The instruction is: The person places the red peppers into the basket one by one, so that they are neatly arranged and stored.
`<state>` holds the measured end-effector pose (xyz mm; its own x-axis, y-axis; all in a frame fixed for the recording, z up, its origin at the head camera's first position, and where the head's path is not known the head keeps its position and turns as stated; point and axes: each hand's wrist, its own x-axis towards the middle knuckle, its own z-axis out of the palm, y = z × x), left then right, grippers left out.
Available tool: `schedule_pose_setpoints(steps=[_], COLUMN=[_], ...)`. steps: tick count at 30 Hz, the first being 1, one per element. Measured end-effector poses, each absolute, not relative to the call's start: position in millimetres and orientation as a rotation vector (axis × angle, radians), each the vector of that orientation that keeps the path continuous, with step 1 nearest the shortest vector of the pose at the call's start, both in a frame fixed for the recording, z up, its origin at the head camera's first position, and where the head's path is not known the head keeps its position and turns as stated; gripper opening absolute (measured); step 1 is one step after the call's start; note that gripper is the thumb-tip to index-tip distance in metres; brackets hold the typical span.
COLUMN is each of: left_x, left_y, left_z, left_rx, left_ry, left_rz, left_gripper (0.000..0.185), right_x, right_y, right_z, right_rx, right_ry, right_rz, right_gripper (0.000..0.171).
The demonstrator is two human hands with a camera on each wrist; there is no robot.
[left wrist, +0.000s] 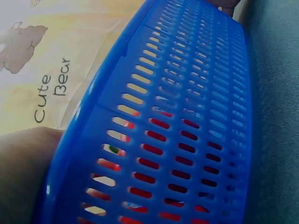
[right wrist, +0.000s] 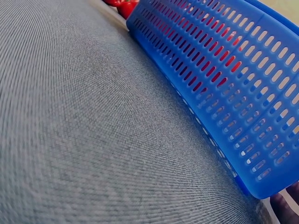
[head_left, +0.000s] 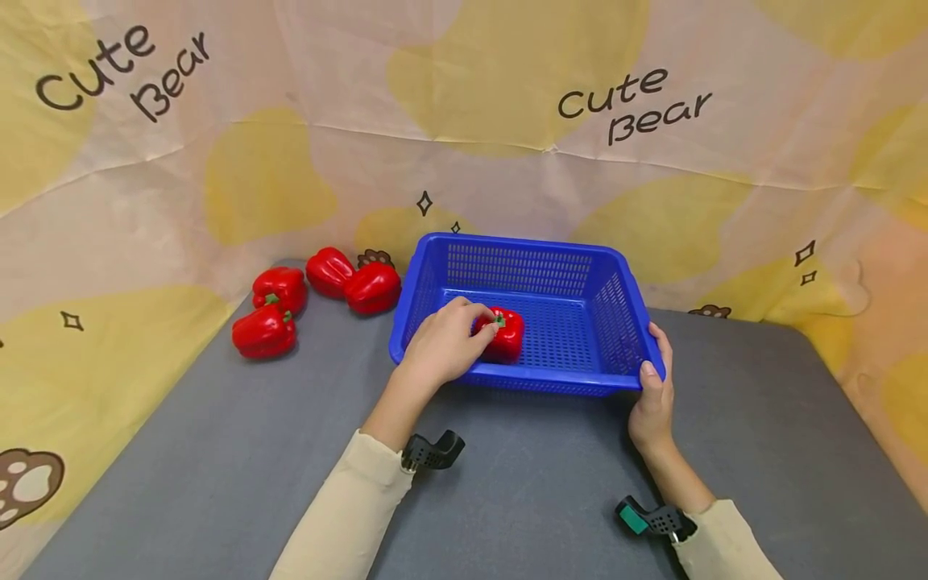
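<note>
A blue slotted basket (head_left: 580, 266) stands on the grey table. My left hand (head_left: 482, 326) reaches over its near wall, fingers curled round a red bell pepper (head_left: 507, 338) that rests on the basket floor. My right hand (head_left: 656, 358) grips the basket's near right corner, thumb on the rim. In the left wrist view the basket wall (left wrist: 187, 93) fills the frame and the red pepper (left wrist: 154, 163) shows through the slots. The right wrist view shows the basket's outer wall (right wrist: 224, 70) and a fingertip (right wrist: 287, 205) under its corner.
Several more red peppers lie on the table left of the basket, two near it (head_left: 355, 280) and two farther left (head_left: 270, 312). A printed cloth backdrop (head_left: 464, 121) rises behind the grey table (head_left: 551, 483). A strip of red peppers (right wrist: 122, 5) shows at the top of the right wrist view.
</note>
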<state>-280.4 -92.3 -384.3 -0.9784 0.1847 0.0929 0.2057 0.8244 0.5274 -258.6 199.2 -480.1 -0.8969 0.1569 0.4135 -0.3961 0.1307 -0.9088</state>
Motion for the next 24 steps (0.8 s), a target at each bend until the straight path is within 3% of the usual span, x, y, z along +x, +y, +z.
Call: schedule_pose_setpoints(steps=[9,16,24], left_x=[-281,-293,-312], left_y=[-109,-164,-224], left_z=[-374,-371,-398], left_rx=[-0.34,-0.146,0.063], left_ry=[-2.886,-2.701,-2.523], left_rz=[-0.942,-1.047,-1.008], left_gripper=[0.033,0.034,0.037], right_x=[-258,-258,-259], right_y=[202,202,201], right_z=[-482,-483,-483], right_rx=[0.21,0.196,0.219], right_ry=[-2.024,-2.026,-2.001], right_rz=[1.805,1.79,1.784], right_gripper=[0.058,0.058,0.058])
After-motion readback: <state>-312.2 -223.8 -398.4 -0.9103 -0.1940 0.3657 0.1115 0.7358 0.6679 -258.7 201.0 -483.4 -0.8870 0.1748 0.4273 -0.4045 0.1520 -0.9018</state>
